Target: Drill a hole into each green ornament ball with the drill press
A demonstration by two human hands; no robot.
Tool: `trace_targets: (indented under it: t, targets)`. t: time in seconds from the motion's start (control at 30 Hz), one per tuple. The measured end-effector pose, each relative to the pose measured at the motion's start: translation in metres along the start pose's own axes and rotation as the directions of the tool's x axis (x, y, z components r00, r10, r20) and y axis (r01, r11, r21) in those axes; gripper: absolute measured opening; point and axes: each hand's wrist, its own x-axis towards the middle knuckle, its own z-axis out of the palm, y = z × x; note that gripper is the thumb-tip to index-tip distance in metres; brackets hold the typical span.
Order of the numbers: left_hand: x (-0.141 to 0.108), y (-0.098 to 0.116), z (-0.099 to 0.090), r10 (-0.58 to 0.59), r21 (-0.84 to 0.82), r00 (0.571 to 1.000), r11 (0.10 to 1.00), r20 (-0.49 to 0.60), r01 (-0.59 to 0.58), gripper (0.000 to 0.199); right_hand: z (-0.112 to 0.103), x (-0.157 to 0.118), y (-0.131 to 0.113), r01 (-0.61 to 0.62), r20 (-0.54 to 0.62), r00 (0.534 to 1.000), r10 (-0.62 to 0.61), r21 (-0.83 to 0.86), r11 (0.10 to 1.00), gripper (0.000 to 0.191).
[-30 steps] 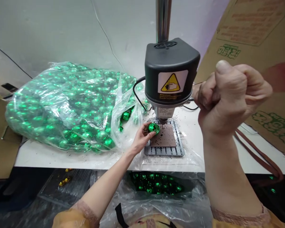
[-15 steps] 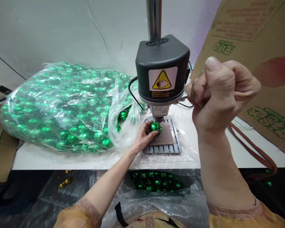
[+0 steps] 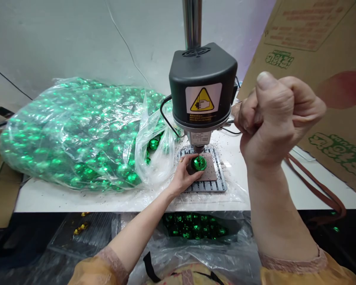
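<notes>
A shiny green faceted ball (image 3: pixel 200 163) sits between the thumb and fingers of my left hand (image 3: pixel 184 174), over a brown board (image 3: pixel 209 173) on the slotted metal base (image 3: pixel 222 186). Right above the ball is the chuck of a black bench drill press (image 3: pixel 203 79); whether the bit touches the ball I cannot tell. My right hand (image 3: pixel 274 111), closed in a fist, is raised at the right of the machine. It grips the drill press lever (image 3: pixel 230 122), most of which is hidden by the fingers.
A large clear plastic bag (image 3: pixel 77 134) full of green balls lies on the white table (image 3: pixel 62 200), its mouth near the base. Below the table edge, more green balls (image 3: pixel 195 225) lie in plastic. A big cardboard box (image 3: pixel 314 47) stands at right. Dark crumbs surround the base.
My left hand has moved slightly right with the ball, bringing it under the chuck. The ball's face looks turned. My right hand has stayed almost still on the lever.
</notes>
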Motion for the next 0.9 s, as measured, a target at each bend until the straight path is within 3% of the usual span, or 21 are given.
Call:
trace_targets:
  t: [0.13,0.33,0.5,0.77,0.9]
  targets:
    - [0.000,-0.002,-0.001,-0.003,-0.012,0.999,1.000,0.034,0.004,0.058,-0.003,-0.002,0.002,0.028,0.004,1.000,-0.028,0.001,1.000,0.048]
    - [0.001,-0.003,0.000,-0.006,-0.001,1.000,1.000,0.019,0.006,0.058,-0.008,-0.017,0.006,0.167,0.021,0.986,-0.166,-0.005,0.986,0.056]
    - [0.001,-0.003,0.000,0.009,-0.003,1.000,1.000,0.015,-0.009,0.056,-0.011,-0.029,0.005,0.243,0.043,0.970,-0.241,-0.035,0.969,0.050]
    - [0.000,-0.001,0.001,0.005,-0.025,1.000,1.000,0.001,-0.005,0.055,-0.019,-0.037,0.012,0.275,0.013,0.961,-0.275,-0.080,0.958,0.050]
    - [0.000,-0.001,0.001,0.001,-0.045,1.000,0.999,0.010,0.000,0.055,-0.022,-0.041,0.011,0.227,0.039,0.974,-0.225,-0.047,0.973,0.048]
